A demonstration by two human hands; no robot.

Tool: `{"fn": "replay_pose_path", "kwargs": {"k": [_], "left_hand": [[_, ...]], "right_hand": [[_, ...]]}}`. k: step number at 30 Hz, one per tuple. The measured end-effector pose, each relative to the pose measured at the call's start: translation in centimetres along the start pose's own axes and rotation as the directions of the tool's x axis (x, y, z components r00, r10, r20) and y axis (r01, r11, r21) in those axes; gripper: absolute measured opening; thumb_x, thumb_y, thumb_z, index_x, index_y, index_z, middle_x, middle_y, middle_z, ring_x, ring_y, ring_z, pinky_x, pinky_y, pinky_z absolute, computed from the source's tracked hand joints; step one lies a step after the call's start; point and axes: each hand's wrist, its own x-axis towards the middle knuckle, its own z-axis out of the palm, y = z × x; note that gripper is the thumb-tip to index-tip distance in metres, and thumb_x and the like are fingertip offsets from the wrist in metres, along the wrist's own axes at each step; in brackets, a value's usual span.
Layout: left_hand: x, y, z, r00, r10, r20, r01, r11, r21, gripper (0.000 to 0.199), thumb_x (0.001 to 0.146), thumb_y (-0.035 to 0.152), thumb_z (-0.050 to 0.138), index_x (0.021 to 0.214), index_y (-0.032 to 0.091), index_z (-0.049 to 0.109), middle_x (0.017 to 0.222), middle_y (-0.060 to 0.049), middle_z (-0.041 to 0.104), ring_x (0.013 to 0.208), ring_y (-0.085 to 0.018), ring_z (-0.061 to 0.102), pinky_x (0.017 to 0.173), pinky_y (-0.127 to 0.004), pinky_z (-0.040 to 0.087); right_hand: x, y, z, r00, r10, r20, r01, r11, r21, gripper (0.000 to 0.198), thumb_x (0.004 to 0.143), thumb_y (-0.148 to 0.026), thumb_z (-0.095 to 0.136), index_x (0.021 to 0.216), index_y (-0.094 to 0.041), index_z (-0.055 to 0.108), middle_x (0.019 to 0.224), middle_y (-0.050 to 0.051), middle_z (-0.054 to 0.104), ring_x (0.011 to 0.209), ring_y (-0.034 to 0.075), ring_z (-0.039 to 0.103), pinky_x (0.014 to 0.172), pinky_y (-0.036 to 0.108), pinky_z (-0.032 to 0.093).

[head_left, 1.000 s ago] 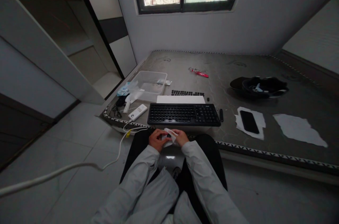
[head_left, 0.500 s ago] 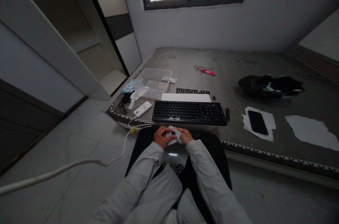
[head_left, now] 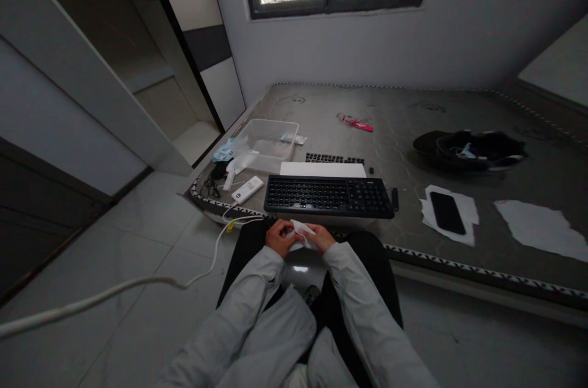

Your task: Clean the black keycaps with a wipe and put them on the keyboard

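My left hand (head_left: pixel 278 238) and my right hand (head_left: pixel 321 237) are together over my lap, just in front of the black keyboard (head_left: pixel 328 195). My right fingers are closed on a white tissue (head_left: pixel 303 230), which is folded up between the two hands. The left fingers are pinched against the tissue's left side. A small black piece, likely a keycap, was between them a moment ago; the tissue now hides it. Behind the keyboard, rows of loose black keycaps (head_left: pixel 324 158) lie beside a white sheet or box (head_left: pixel 321 169).
To the left are a clear plastic bin (head_left: pixel 264 158), a white power bank (head_left: pixel 248 190) with a cable (head_left: pixel 215 247), and dark cords. On the right lie a phone (head_left: pixel 446 212) on tissue, another tissue (head_left: pixel 542 227) and a black cap (head_left: pixel 473 152). A red packet (head_left: pixel 357 123) lies farther back.
The tissue has been folded over the small black piece, which no longer shows. My right fingers have shifted slightly with it. The keyboard and the other things have stayed put.
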Motion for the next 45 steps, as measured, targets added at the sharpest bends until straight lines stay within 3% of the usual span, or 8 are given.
{"fn": "replay_pose_path", "kwargs": {"k": [5, 14, 21, 26, 34, 41, 45], "left_hand": [[-0.1, -0.4, 0.0, 0.998, 0.023, 0.06, -0.022, 0.999, -0.029, 0.018, 0.058, 0.03, 0.073, 0.068, 0.017, 0.064, 0.066, 0.003, 0.049, 0.052, -0.007, 0.038, 0.048, -0.02, 0.03], [-0.1, -0.3, 0.1, 1.0, 0.018, 0.025, -0.017, 0.999, -0.039, 0.025, 0.062, 0.032, 0.071, 0.082, 0.018, 0.07, 0.069, 0.002, 0.053, 0.051, -0.007, 0.039, 0.046, -0.02, 0.031], [-0.1, 0.0, 0.2, 0.998, 0.001, 0.067, 0.006, 0.995, -0.102, 0.025, 0.067, 0.033, 0.066, 0.085, 0.017, 0.071, 0.073, -0.002, 0.061, 0.053, -0.009, 0.044, 0.049, -0.021, 0.037], [-0.3, 0.7, 0.3, 0.989, -0.132, 0.071, 0.139, 0.985, -0.103, 0.031, 0.063, 0.037, 0.069, 0.086, 0.016, 0.07, 0.07, -0.001, 0.064, 0.044, -0.006, 0.037, 0.041, -0.02, 0.03], [-0.3, 0.6, 0.0, 0.987, -0.154, 0.056, 0.159, 0.98, -0.12, 0.024, 0.061, 0.031, 0.069, 0.08, 0.015, 0.069, 0.069, 0.0, 0.066, 0.041, -0.005, 0.035, 0.041, -0.02, 0.025], [-0.5, 0.5, 0.4, 0.987, -0.148, 0.068, 0.158, 0.974, -0.16, 0.027, 0.062, 0.033, 0.069, 0.083, 0.016, 0.069, 0.071, -0.001, 0.065, 0.046, -0.007, 0.041, 0.043, -0.02, 0.03], [-0.4, 0.7, 0.3, 0.999, -0.043, 0.032, 0.047, 0.993, -0.107, 0.026, 0.065, 0.035, 0.069, 0.084, 0.017, 0.067, 0.077, -0.001, 0.062, 0.046, -0.005, 0.037, 0.044, -0.019, 0.031]], "right_hand": [[0.0, 0.0, -0.4, 1.0, -0.006, 0.025, 0.007, 0.999, -0.035, 0.055, 0.045, -0.048, 0.077, 0.086, -0.013, 0.069, 0.07, 0.002, 0.068, 0.057, 0.012, 0.055, 0.06, 0.025, 0.042], [0.5, 0.5, -0.9, 0.995, -0.09, 0.035, 0.093, 0.991, -0.099, 0.055, 0.057, -0.053, 0.069, 0.093, -0.012, 0.069, 0.074, 0.004, 0.068, 0.061, 0.014, 0.057, 0.062, 0.026, 0.042], [0.2, 0.0, -0.8, 0.976, -0.103, -0.189, 0.067, 0.98, -0.188, 0.052, 0.05, -0.055, 0.072, 0.079, -0.011, 0.07, 0.062, 0.003, 0.066, 0.054, 0.013, 0.054, 0.056, 0.025, 0.041], [0.4, 0.0, -0.7, 0.947, -0.146, -0.286, 0.062, 0.957, -0.283, 0.047, 0.053, -0.057, 0.068, 0.068, -0.012, 0.068, 0.055, 0.0, 0.061, 0.05, 0.011, 0.05, 0.051, 0.023, 0.037], [0.5, 0.4, -0.9, 0.974, -0.171, -0.148, 0.129, 0.958, -0.255, 0.047, 0.051, -0.054, 0.071, 0.073, -0.013, 0.068, 0.06, 0.0, 0.063, 0.053, 0.012, 0.051, 0.054, 0.023, 0.038], [0.8, 0.7, -0.6, 0.96, -0.126, -0.249, 0.059, 0.964, -0.261, 0.053, 0.055, -0.062, 0.065, 0.074, -0.012, 0.069, 0.056, 0.001, 0.062, 0.052, 0.014, 0.052, 0.052, 0.025, 0.039], [1.2, 1.1, -0.8, 0.971, -0.082, -0.224, 0.046, 0.986, -0.161, 0.059, 0.055, -0.067, 0.062, 0.081, -0.014, 0.069, 0.062, 0.003, 0.065, 0.054, 0.015, 0.055, 0.054, 0.026, 0.041]]}}
